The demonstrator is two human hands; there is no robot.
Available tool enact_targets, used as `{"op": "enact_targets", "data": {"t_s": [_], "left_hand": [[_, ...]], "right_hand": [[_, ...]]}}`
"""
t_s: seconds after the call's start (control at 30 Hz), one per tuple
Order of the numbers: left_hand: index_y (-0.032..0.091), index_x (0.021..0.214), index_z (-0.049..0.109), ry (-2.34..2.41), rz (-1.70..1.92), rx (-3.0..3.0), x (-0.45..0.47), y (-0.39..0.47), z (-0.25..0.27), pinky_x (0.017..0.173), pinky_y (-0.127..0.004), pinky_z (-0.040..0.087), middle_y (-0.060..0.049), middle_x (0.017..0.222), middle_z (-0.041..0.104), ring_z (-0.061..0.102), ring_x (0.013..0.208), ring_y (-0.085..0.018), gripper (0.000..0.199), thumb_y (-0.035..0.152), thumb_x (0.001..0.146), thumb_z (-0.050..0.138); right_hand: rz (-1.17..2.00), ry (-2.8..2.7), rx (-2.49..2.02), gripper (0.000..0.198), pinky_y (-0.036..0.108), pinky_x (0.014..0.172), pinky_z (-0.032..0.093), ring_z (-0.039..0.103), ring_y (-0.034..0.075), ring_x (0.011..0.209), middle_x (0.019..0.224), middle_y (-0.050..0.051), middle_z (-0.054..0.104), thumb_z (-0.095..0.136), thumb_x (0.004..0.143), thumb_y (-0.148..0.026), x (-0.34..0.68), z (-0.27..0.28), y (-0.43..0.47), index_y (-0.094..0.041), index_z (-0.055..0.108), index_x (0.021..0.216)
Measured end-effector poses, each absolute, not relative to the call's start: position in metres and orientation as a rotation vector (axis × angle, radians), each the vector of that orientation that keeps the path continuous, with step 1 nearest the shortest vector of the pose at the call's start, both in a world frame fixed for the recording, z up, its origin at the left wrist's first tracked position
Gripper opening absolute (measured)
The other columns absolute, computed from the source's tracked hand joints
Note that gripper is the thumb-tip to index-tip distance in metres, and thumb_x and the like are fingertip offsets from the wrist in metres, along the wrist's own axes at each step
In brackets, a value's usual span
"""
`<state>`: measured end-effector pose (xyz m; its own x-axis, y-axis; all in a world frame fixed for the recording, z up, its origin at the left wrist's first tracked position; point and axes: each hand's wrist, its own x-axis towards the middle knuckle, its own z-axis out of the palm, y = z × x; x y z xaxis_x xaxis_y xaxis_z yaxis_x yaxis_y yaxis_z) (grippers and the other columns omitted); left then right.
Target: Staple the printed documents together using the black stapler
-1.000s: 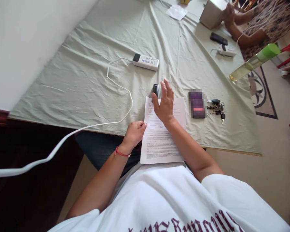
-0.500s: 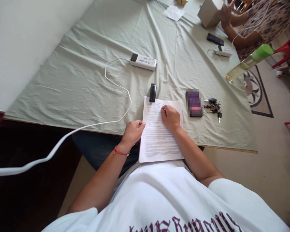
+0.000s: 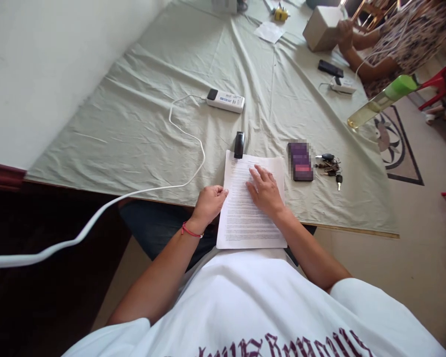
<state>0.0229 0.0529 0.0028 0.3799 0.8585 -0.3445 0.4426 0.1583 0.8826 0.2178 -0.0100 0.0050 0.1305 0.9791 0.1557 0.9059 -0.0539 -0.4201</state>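
A stack of printed paper sheets (image 3: 252, 223) lies over the table's front edge, its lower end close to my shirt. My left hand (image 3: 210, 202) pinches the left edge of the papers between thumb and fingers. Flat across the upper right of the top sheet rests my right hand (image 3: 265, 191), its fingers stretched and a little apart. A black stapler (image 3: 239, 145) sits at the top left corner of the papers, overlapping them; whether it grips them I cannot tell.
A phone (image 3: 301, 161) and a bunch of keys (image 3: 330, 166) lie right of the papers. Beyond them lean a green-capped bottle (image 3: 382, 101) and a person's hands on a box (image 3: 321, 29). A white power bank (image 3: 225, 100) trails a cable (image 3: 134, 192) leftward across the table.
My right hand has opened from curled fingers to a flat, spread pose on the sheet. My left hand keeps its pinch on the edge. The view has shifted slightly.
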Motion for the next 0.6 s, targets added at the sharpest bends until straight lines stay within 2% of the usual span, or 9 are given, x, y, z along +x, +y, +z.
{"op": "enact_targets", "data": {"t_s": [0.13, 0.23, 0.33, 0.43, 0.5, 0.6], "left_hand": [[0.015, 0.080, 0.071, 1.259, 0.473, 1.480, 0.021, 0.047, 0.005, 0.056, -0.025, 0.041, -0.005, 0.072, 0.072, 0.063, 0.066, -0.019, 0.033, 0.046, 0.081, 0.059], [0.015, 0.079, 0.071, 1.264, 0.529, 1.427, 0.014, 0.038, 0.004, 0.056, -0.025, 0.042, -0.006, 0.072, 0.073, 0.064, 0.067, -0.019, 0.033, 0.047, 0.079, 0.063], [0.016, 0.075, 0.069, 1.247, 0.574, 1.196, 0.000, 0.026, 0.002, 0.056, -0.026, 0.045, -0.004, 0.065, 0.070, 0.064, 0.063, -0.019, 0.031, 0.047, 0.074, 0.070], [0.016, 0.073, 0.066, 1.247, 0.587, 0.911, -0.014, 0.019, 0.003, 0.058, -0.027, 0.050, -0.001, 0.061, 0.067, 0.061, 0.057, -0.016, 0.028, 0.042, 0.067, 0.076], [0.016, 0.072, 0.065, 1.261, 0.596, 0.817, -0.019, 0.016, 0.006, 0.059, -0.027, 0.051, 0.000, 0.060, 0.066, 0.060, 0.055, -0.015, 0.025, 0.036, 0.065, 0.078], [0.016, 0.069, 0.064, 1.264, 0.594, 0.790, -0.018, 0.016, 0.013, 0.053, -0.025, 0.049, 0.001, 0.058, 0.064, 0.057, 0.052, -0.014, 0.022, 0.032, 0.065, 0.079]], "right_hand": [[0.280, -1.936, -1.902, 0.045, 0.054, 0.122, 0.035, 0.037, 0.034, 0.149, 0.159, 0.019, 0.045, 0.046, 0.104, -0.034, 0.208, 0.015, -0.044, -0.011, 0.059, 0.141], [0.320, -1.923, -1.830, 0.035, 0.054, 0.118, 0.041, 0.043, 0.032, 0.145, 0.153, 0.018, 0.052, 0.048, 0.103, -0.031, 0.206, 0.021, -0.072, -0.015, 0.065, 0.129], [0.369, -1.754, -1.843, 0.026, 0.047, 0.103, 0.051, 0.060, 0.027, 0.115, 0.124, 0.012, 0.070, 0.045, 0.103, -0.029, 0.211, 0.026, -0.105, -0.022, 0.068, 0.114], [0.442, -1.528, -2.067, 0.027, 0.040, 0.080, 0.051, 0.061, 0.024, 0.085, 0.089, 0.008, 0.069, 0.043, 0.104, -0.038, 0.218, 0.026, -0.138, -0.024, 0.064, 0.094], [0.494, -1.397, -2.210, 0.030, 0.039, 0.075, 0.049, 0.061, 0.024, 0.082, 0.087, 0.007, 0.067, 0.044, 0.103, -0.046, 0.222, 0.026, -0.155, -0.024, 0.061, 0.092], [0.577, -1.252, -2.310, 0.034, 0.039, 0.076, 0.048, 0.065, 0.025, 0.087, 0.097, 0.008, 0.069, 0.045, 0.101, -0.053, 0.225, 0.028, -0.169, -0.024, 0.062, 0.100]]}}
